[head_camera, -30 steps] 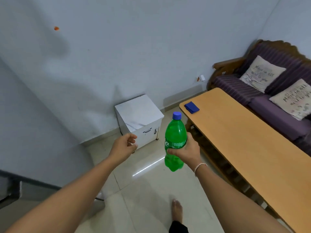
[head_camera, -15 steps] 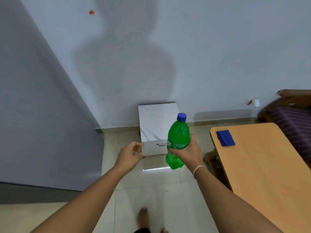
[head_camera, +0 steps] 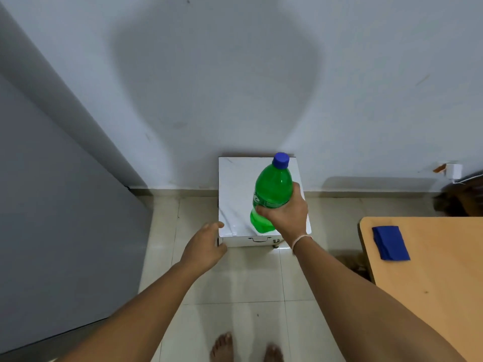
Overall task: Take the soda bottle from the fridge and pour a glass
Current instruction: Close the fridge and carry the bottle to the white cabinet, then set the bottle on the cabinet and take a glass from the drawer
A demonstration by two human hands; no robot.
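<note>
A green soda bottle (head_camera: 273, 189) with a blue cap is held upright, slightly tilted, in my right hand (head_camera: 286, 212), which grips its lower half. The bottle hangs over the white marble-patterned top of a small cabinet (head_camera: 235, 194) standing against the wall. My left hand (head_camera: 206, 246) is empty with fingers loosely apart, at the cabinet's front left corner; I cannot tell whether it touches it. No glass is in view.
A wooden table (head_camera: 431, 278) fills the right side, with a folded blue cloth (head_camera: 390, 242) near its far corner. A grey panel (head_camera: 52, 205) stands at the left. My bare feet (head_camera: 245, 347) are on the tiled floor.
The view has turned left and drawn closer to the white cabinet. The bottle has moved over the cabinet's top. My left hand has opened and sits at the cabinet's front left corner.
</note>
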